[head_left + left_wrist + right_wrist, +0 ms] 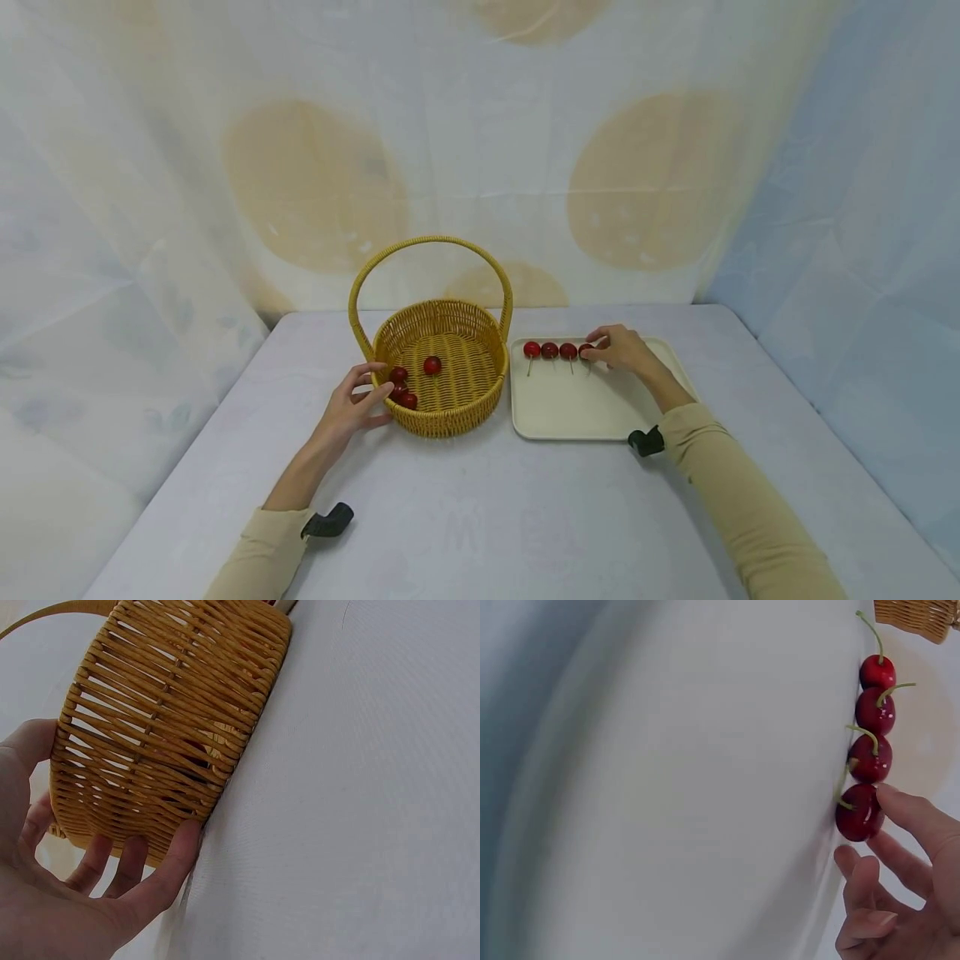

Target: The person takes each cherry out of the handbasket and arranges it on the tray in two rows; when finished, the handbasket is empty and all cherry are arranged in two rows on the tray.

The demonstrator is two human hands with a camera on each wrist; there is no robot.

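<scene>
My right hand [621, 348] pinches a dark red cherry [859, 813] between thumb and finger, at the right end of a row along the far edge of a cream tray [577, 408]. The other cherries there, such as a bright red cherry [532, 350], have their stems towards me. To the left stands a woven basket [450, 423] with a tall handle [431, 239]; several cherries lie inside, one cherry [432, 365] apart from the rest. My left hand [352, 400] rests against the basket's left side, fingers spread, with fingertips [186, 832] touching the outer wall low down.
Basket and tray stand side by side on a white-covered table [465, 500]. A pale curtain [480, 150] with yellow round patches hangs behind the table's back edge. Dark wrist devices, one [328, 522] on the left sleeve and one [647, 442] on the right, stick out inwards.
</scene>
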